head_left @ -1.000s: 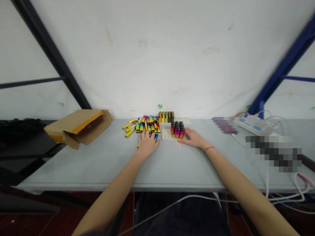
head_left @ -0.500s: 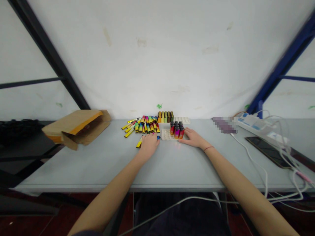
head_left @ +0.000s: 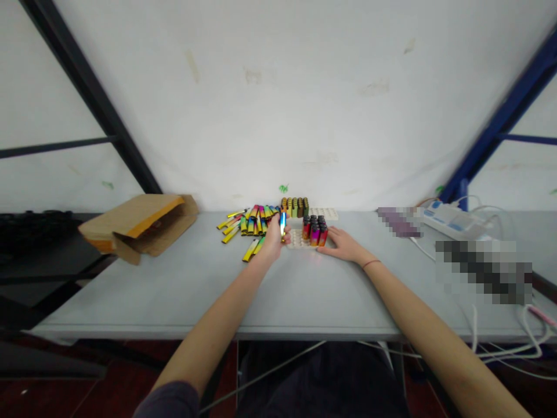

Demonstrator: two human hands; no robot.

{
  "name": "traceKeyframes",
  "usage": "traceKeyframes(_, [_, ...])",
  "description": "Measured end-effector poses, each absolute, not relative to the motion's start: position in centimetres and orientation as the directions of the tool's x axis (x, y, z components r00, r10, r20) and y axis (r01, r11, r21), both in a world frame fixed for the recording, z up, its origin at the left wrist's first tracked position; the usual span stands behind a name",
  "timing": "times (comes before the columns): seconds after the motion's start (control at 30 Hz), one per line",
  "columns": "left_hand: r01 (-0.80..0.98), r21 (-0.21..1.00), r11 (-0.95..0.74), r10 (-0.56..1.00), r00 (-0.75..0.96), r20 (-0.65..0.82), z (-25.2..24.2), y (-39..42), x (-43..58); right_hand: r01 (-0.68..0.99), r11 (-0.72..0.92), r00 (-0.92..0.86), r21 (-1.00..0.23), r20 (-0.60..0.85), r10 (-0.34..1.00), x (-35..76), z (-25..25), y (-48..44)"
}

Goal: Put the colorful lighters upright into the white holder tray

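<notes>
My left hand (head_left: 273, 238) is closed around a shiny blue lighter (head_left: 283, 222), held upright at the left end of a white tray (head_left: 296, 239) with round hollows. Red and pink lighters (head_left: 316, 231) with black tops stand in rows at the tray's right end. Against that end rests my right hand (head_left: 346, 245), thumb and fingers spread, thumb by the front corner; whether it presses on the tray I cannot tell. Left of my left hand lies a loose pile of colourful lighters (head_left: 250, 225), partly hidden by the hand.
Behind the tray stands a block of yellow-green and brown lighters (head_left: 295, 206), beside another white tray (head_left: 324, 213). An opened cardboard box (head_left: 139, 223) lies left. To the right are a power strip (head_left: 452, 220), white cables (head_left: 509, 353) and blurred-out devices.
My left hand has risen from the table and turned, moving right toward the tray with the blue lighter now upright. My right hand has stayed beside the tray.
</notes>
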State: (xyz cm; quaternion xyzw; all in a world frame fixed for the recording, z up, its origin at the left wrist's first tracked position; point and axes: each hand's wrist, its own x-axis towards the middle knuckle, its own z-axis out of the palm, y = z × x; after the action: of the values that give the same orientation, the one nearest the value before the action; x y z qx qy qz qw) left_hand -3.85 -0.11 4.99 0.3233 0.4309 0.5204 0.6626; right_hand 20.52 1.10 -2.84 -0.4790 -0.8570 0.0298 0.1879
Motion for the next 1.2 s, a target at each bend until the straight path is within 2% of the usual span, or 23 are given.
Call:
traceKeyframes(0.1, [-0.478, 0.841, 0.256, 0.966, 0.098, -0.238, 4.4, 0.0, -3.5, 0.807, 0.543, -0.473, -0.233, 0.296, 0.830, 20.5, -2.8, 1.1])
traceKeyframes(0.33, [-0.535, 0.830, 0.159, 0.980, -0.017, -0.198, 3.2, -0.3, -4.0, 0.794, 0.553, -0.470, -0.252, 0.321, 0.822, 20.9, -3.6, 1.5])
traceKeyframes(0.57, [-0.559, 0.811, 0.170, 0.964, -0.077, -0.255, 3.3, -0.7, -4.0, 0.787, 0.567, -0.483, -0.245, 0.327, 0.812, 21.0, -3.7, 1.7])
traceKeyframes(1.2, [-0.561, 0.806, 0.189, 0.965, -0.048, -0.260, 3.0, -0.9, -4.1, 0.789, 0.563, -0.483, -0.247, 0.319, 0.816, 21.0, -3.6, 1.6])
